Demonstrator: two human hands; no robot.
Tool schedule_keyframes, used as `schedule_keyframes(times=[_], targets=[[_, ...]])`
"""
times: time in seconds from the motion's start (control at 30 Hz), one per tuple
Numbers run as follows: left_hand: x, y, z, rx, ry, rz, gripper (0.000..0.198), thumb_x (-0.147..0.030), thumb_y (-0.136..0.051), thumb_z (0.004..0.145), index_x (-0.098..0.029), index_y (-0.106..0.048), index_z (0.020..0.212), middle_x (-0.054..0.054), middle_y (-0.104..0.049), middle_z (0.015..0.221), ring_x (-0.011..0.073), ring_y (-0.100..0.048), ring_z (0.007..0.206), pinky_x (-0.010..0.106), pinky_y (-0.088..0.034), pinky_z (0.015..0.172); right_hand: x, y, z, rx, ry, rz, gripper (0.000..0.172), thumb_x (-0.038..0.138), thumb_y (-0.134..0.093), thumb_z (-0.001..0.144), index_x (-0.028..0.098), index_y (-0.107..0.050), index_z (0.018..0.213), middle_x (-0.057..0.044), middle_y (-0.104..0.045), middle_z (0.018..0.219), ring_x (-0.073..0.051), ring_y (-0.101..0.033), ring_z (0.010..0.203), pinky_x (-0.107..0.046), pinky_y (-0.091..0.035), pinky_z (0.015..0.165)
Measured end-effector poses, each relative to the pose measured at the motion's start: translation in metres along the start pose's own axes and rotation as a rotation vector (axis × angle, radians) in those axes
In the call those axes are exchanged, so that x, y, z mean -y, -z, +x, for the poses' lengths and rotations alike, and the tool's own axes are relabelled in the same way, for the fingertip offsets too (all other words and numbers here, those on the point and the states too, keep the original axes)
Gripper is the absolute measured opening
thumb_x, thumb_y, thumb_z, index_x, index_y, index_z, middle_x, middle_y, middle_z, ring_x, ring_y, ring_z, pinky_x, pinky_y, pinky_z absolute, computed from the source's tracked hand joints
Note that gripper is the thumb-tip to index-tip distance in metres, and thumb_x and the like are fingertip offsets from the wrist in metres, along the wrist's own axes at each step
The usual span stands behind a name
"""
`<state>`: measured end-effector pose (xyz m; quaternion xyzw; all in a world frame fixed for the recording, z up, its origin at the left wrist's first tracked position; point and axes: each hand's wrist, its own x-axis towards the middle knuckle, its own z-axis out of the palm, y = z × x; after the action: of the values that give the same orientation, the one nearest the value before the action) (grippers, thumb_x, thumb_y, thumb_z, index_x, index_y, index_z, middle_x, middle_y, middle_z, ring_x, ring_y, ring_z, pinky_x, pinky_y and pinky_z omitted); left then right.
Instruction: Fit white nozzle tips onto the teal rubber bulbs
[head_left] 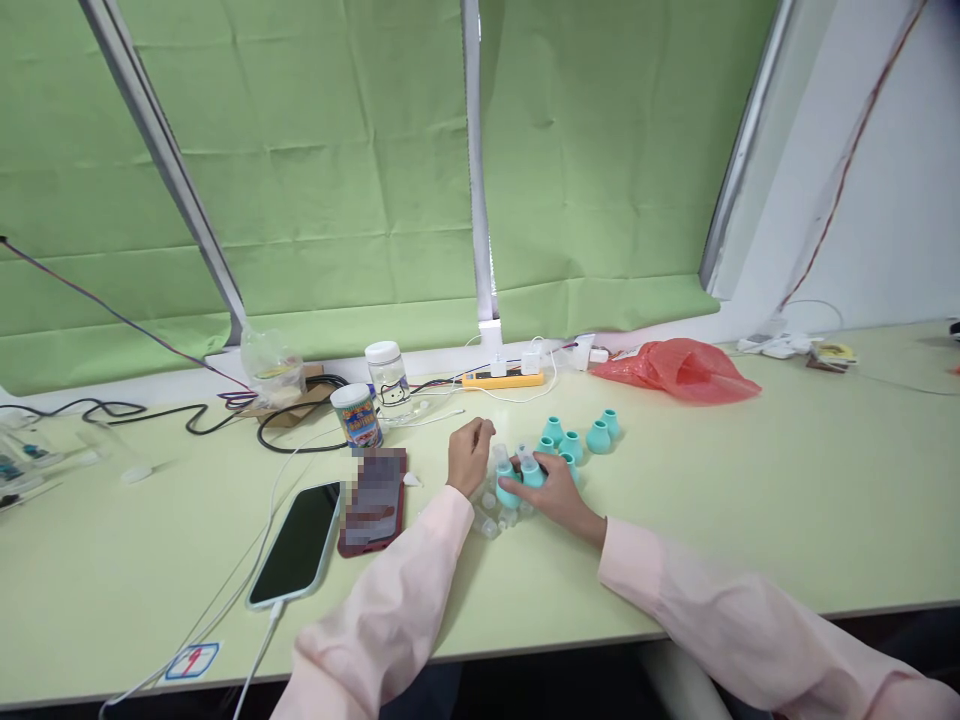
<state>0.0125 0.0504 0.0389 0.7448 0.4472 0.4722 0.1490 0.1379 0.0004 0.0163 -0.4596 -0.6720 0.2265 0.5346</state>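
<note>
Near the middle of the table, my right hand point(556, 490) is closed around a teal bulb point(533, 474) with a clear plastic piece in its top. Another teal bulb point(508, 489), also topped by a clear piece, stands at its fingertips, to the left. My left hand point(470, 456) is just left of the bulbs with its fingers curled; whatever they may hold is too small to make out. Small clear plastic parts point(487, 524) lie below and between the hands. Several more teal bulbs point(598, 437) stand behind and to the right of my right hand.
Left of my hands lie a red-cased phone point(375, 500) and a charging phone point(298, 545) with its cable. Behind them stand a printed can point(358, 416) and a clear jar point(389, 378). A yellow power strip point(502, 381) and red plastic bag point(686, 371) lie along the back.
</note>
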Motion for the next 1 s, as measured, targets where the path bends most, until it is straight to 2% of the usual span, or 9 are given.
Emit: schedule_keyframes(times=[0.1, 0.23, 0.3, 0.4, 0.53, 0.63, 0.7, 0.87, 1.0], targets=[[-0.011, 0.002, -0.003, 0.129, -0.050, -0.231, 0.031, -0.036, -0.034, 0.075, -0.015, -0.051, 0.060, -0.004, -0.041, 0.048, 0.0075, -0.037, 0.046, 0.019, -0.029, 0.046, 0.000, 0.000, -0.001, -0.021, 0.026, -0.001, 0.020, 0.033, -0.061, 0.056, 0.014, -0.056, 0.062, 0.000, -0.053, 0.056, -0.012, -0.046, 0.051, -0.023, -0.037, 0.049], [-0.018, 0.000, -0.008, 0.222, -0.069, -0.262, 0.033, -0.036, -0.040, 0.072, -0.013, -0.047, 0.049, -0.005, -0.039, 0.045, 0.0056, -0.030, 0.043, 0.019, -0.025, 0.044, -0.003, -0.001, -0.001, -0.036, 0.002, 0.078, 0.020, 0.030, -0.062, 0.054, 0.015, -0.048, 0.053, 0.004, -0.044, 0.047, -0.009, -0.040, 0.045, -0.021, -0.032, 0.043], [-0.019, -0.002, -0.008, 0.187, -0.046, -0.235, 0.038, -0.037, -0.039, 0.072, -0.014, -0.041, 0.043, -0.006, -0.032, 0.042, 0.0052, -0.027, 0.042, 0.019, -0.024, 0.043, -0.005, -0.001, 0.000, -0.017, -0.043, 0.156, 0.018, 0.028, -0.063, 0.053, 0.015, -0.050, 0.056, 0.003, -0.046, 0.049, -0.010, -0.042, 0.047, -0.022, -0.035, 0.045], [-0.021, -0.003, -0.007, 0.043, 0.004, -0.169, 0.041, -0.040, -0.042, 0.070, -0.014, -0.035, 0.039, -0.006, -0.024, 0.040, 0.0050, -0.024, 0.042, 0.019, -0.022, 0.043, -0.006, -0.001, 0.002, 0.007, -0.099, 0.259, 0.018, 0.027, -0.062, 0.054, 0.015, -0.055, 0.066, 0.000, -0.054, 0.059, -0.013, -0.049, 0.055, -0.024, -0.040, 0.053], [-0.021, -0.004, -0.006, -0.157, 0.106, -0.116, 0.039, -0.043, -0.049, 0.064, -0.014, -0.038, 0.040, -0.007, -0.028, 0.039, 0.0048, -0.026, 0.041, 0.019, -0.023, 0.043, -0.002, -0.001, 0.002, 0.017, -0.112, 0.272, 0.024, 0.027, -0.064, 0.052, 0.015, -0.056, 0.072, -0.002, -0.057, 0.069, -0.015, -0.052, 0.062, -0.026, -0.041, 0.059], [-0.018, -0.004, -0.004, -0.180, 0.163, -0.162, 0.039, -0.044, -0.056, 0.057, -0.014, -0.038, 0.040, -0.007, -0.029, 0.038, 0.0041, -0.026, 0.040, 0.019, -0.022, 0.041, -0.002, -0.002, 0.001, 0.035, -0.113, 0.209, 0.028, 0.027, -0.067, 0.047, 0.015, -0.055, 0.069, 0.000, -0.054, 0.063, -0.015, -0.050, 0.058, -0.025, -0.040, 0.055], [-0.017, -0.003, -0.002, -0.088, 0.220, -0.300, 0.039, -0.045, -0.058, 0.056, -0.014, -0.038, 0.041, -0.008, -0.029, 0.037, 0.0035, -0.026, 0.037, 0.019, -0.022, 0.039, -0.003, -0.002, 0.001, 0.023, -0.139, 0.207, 0.028, 0.029, -0.068, 0.046, 0.015, -0.053, 0.065, 0.002, -0.051, 0.059, -0.014, -0.048, 0.056, -0.025, -0.038, 0.052], [-0.017, 0.007, 0.003, 0.304, 0.280, -0.765, 0.030, -0.039, -0.060, 0.058, -0.011, -0.056, 0.064, -0.004, -0.045, 0.045, 0.0043, -0.038, 0.039, 0.020, -0.030, 0.042, -0.002, 0.004, 0.005, 0.002, -0.242, 0.455, 0.028, 0.034, -0.064, 0.051, 0.015, -0.053, 0.068, 0.000, -0.053, 0.063, -0.014, -0.049, 0.059, -0.025, -0.039, 0.056], [-0.011, 0.013, 0.004, 0.409, 0.319, -0.881, 0.026, -0.035, -0.063, 0.056, -0.009, -0.058, 0.060, -0.003, -0.047, 0.048, 0.0030, -0.039, 0.040, 0.020, -0.031, 0.043, 0.001, 0.007, 0.006, 0.114, -0.267, 0.622, 0.029, 0.032, -0.063, 0.053, 0.014, -0.057, 0.075, -0.002, -0.057, 0.067, -0.015, -0.052, 0.062, -0.026, -0.040, 0.059]])
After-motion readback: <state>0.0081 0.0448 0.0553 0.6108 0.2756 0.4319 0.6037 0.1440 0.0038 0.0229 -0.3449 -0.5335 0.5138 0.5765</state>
